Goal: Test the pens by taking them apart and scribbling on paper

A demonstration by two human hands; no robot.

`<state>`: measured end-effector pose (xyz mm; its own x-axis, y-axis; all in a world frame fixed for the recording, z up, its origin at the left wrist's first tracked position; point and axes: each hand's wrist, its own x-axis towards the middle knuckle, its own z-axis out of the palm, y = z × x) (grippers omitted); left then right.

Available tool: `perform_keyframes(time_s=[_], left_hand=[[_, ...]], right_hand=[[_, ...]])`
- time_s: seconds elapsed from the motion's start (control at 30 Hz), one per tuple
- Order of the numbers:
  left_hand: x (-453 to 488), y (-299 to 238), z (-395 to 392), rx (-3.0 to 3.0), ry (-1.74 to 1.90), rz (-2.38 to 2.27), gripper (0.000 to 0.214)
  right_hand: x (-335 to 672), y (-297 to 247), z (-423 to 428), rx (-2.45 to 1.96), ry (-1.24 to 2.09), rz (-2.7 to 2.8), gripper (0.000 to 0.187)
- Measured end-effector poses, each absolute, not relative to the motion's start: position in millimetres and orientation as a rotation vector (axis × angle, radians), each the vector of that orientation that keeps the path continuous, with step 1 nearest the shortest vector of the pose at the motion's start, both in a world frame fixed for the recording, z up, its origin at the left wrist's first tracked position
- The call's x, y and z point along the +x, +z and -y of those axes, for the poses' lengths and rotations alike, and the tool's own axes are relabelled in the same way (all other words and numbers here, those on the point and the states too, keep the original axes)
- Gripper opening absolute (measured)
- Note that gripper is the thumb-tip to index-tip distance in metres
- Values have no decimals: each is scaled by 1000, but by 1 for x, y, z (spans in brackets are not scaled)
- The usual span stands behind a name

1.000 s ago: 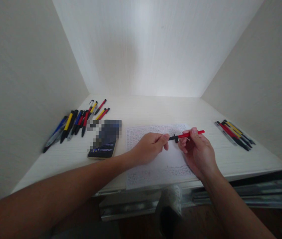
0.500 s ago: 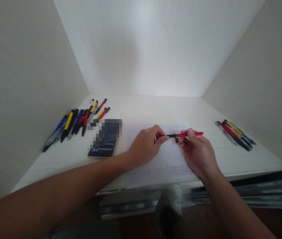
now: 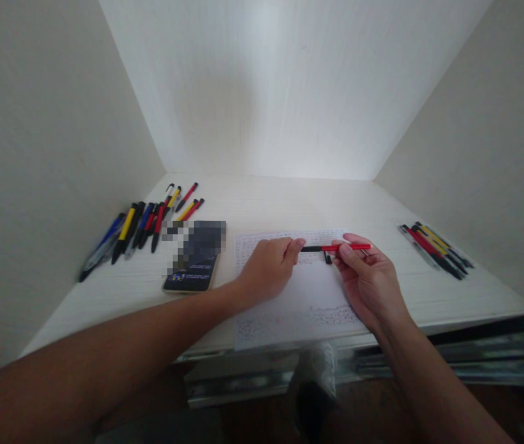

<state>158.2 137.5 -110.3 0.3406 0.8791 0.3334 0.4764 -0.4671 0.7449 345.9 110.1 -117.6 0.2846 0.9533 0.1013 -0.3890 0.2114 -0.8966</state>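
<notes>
Since the earlier frame the red-and-black pen (image 3: 328,248) has slid slightly to the left, and both hands have shifted a little that way with it; the piles at either side look unchanged. From my remote seat, the relation I watch is the line of that pen: its long axis runs nearly level from left to right, above the upper part of the written paper (image 3: 308,290), its black part toward the left hand (image 3: 266,268) and its red part toward the right hand (image 3: 368,277); neither hand is nearer, since both are touching it. I read the left hand as pinching the black end between thumb and curled fingers, though the very tip is hidden from me; the right hand grasps the red barrel between thumb and fingers, with the red end sticking out past the thumb.

Just below the pen I see a small black piece (image 3: 328,258), close by the right fingertips; I cannot tell whether it touches them or lies on the paper. The phone (image 3: 200,271) rests on the table (image 3: 262,203), left of the paper; a left group of pens (image 3: 156,228) lies beyond it, a right group of pens (image 3: 433,246) well apart.
</notes>
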Motion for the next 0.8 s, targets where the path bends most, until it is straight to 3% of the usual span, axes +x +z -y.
perform_keyframes(time_s=[0.13, 0.27, 0.4, 0.67, 0.8], left_hand=[[158, -111, -138, 2028, 1046, -1217, 48], [158, -111, -138, 1988, 1101, -1176, 23], [158, -110, -138, 2003, 1146, -1155, 15], [156, -111, -140, 2003, 1189, -1141, 13], [156, -112, -142, 2028, 1154, -1171, 26]], right_hand=[[346, -117, -110, -917, 1073, 782, 37], [346, -117, -109, -913, 1087, 770, 40], [343, -116, -108, -941, 1108, 759, 31], [343, -116, -111, -1052, 1028, 792, 28], [346, -120, -111, -1079, 996, 806, 27]])
